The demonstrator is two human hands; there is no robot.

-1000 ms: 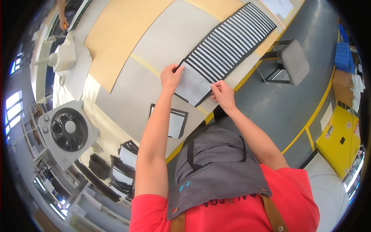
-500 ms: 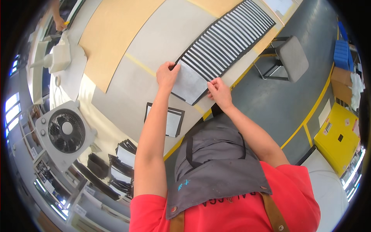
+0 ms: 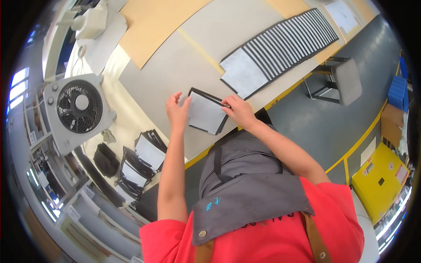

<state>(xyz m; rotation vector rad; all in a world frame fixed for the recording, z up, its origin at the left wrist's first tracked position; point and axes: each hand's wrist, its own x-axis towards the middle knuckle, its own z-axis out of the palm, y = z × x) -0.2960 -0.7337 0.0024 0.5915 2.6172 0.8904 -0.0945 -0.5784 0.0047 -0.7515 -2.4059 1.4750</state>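
Observation:
A small stack of flat sheets with pale grey faces and black borders (image 3: 205, 113) lies near the table's front edge. My right hand (image 3: 240, 112) pinches the stack's right-hand corner between thumb and fingers; how many sheets it grips I cannot tell. At the left side of the stack, my left hand (image 3: 177, 115) is raised with thumb and fingers apart, holding nothing. Beyond, a long row of overlapping sheets of the same kind (image 3: 280, 48) runs toward the far right. The nearest sheet of that row shows its whole pale face; the others show only narrow strips.
A grey box fan (image 3: 82, 103) stands at the left, with more stacked black and pale pieces (image 3: 133, 173) below it. Tan sheet material (image 3: 153, 26) covers the table's far part. Right of the table are a folding chair (image 3: 346, 81), blue crates (image 3: 397, 93) and a yellow cabinet (image 3: 380, 180).
Both hands have left the near end of the long row and come back to the small stack. The left hand has opened; the right now pinches the stack's corner. The view has shifted.

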